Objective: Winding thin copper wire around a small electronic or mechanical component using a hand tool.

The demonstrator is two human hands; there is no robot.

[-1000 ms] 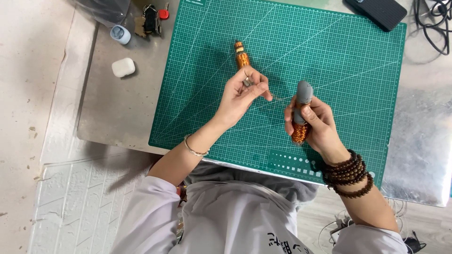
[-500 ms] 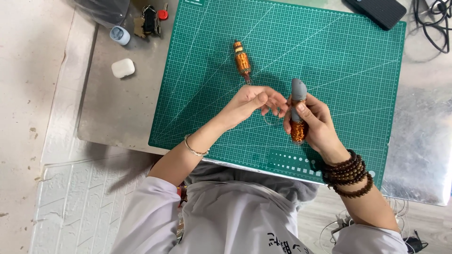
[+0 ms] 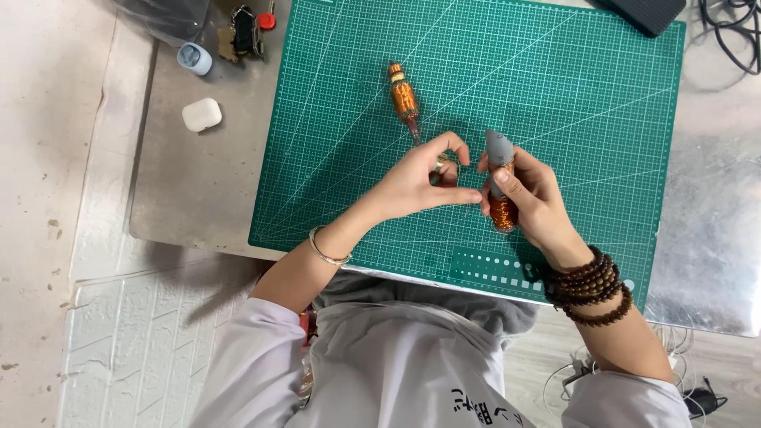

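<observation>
Two hands meet over a copper-wound spool

Right hand (image 3: 533,202) clamps the grey-capped spool (image 3: 499,186) upright, freeing its tip; left hand (image 3: 424,184) pinches there, fingertips together. At 11 o'clock, a second spool (image 3: 403,98) lies on the green cutting mat (image 3: 555,87).

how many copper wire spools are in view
2. One copper-orange wire spool lies on the green cutting mat, above the left hand. The other, a grey-capped copper wire spool, is held in the right hand. None seem hidden.
</observation>
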